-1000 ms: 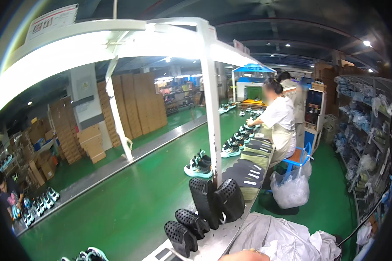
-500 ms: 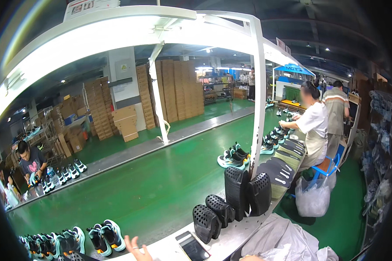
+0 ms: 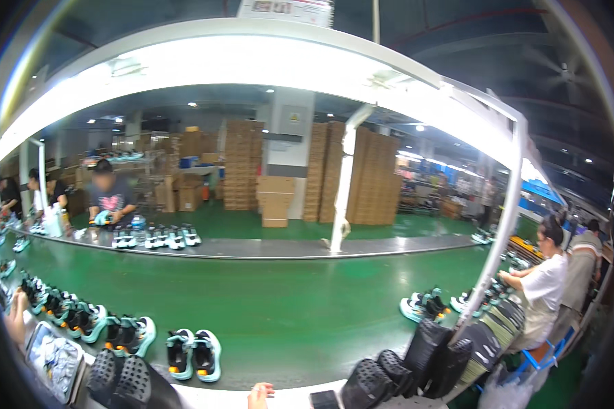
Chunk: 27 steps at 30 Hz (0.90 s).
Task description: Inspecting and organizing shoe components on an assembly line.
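Note:
My left hand (image 3: 259,396) shows at the lower edge, beside the white table edge (image 3: 218,398). Its fingers are loosely bent and apart, with nothing seen in them. Right of it lies a dark phone (image 3: 323,399), partly cut off by the frame. My right hand is out of view. Just beyond my left hand, a pair of black and mint sneakers (image 3: 206,356) stands upright on the green work surface (image 3: 307,300). Black shoe-shaped pieces with perforated tops (image 3: 143,382) stand to the left, and similar perforated pieces (image 3: 368,383) to the right.
More sneakers (image 3: 82,319) line the left, near a tray of bluish items (image 3: 53,361) and another person's hand (image 3: 18,317). A white post (image 3: 501,232) rises at right. One co-worker (image 3: 112,198) sits across; another (image 3: 547,273) works at right, beside stacked dark pieces (image 3: 488,337).
The view has swung left, so the sneakers, phone and post sit farther right. The tray at left has come into view. My right hand has left the lower edge; my left fingers are less spread.

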Tool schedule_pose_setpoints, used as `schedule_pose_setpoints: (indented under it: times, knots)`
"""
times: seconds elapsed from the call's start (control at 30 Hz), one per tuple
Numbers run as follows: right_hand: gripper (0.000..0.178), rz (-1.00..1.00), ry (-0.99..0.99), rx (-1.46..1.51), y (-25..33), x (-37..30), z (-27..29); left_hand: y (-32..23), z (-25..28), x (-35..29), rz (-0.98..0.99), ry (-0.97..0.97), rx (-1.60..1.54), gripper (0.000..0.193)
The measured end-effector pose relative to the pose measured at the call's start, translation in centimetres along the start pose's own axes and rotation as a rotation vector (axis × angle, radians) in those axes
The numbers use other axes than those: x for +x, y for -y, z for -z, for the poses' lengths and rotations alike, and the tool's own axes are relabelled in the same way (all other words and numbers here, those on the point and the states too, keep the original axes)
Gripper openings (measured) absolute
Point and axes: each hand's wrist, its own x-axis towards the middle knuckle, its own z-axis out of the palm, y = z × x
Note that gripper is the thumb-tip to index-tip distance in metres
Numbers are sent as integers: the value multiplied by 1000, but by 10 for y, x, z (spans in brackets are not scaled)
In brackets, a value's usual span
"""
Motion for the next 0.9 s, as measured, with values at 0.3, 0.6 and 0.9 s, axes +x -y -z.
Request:
schedule_pose_setpoints:
  times: [0.3,0.6,0.9]
  knots:
    - [24,-18,-521,-71,-118,39,-16,-28,-23,-10,-21,-14,4,36]
    - [23,60,-412,-328,-113,33,-19,35,-14,6,-111,-12,387,47]
    - [21,123,-429,-497,-124,37,-23,14,-26,5,166,-84,110,53]
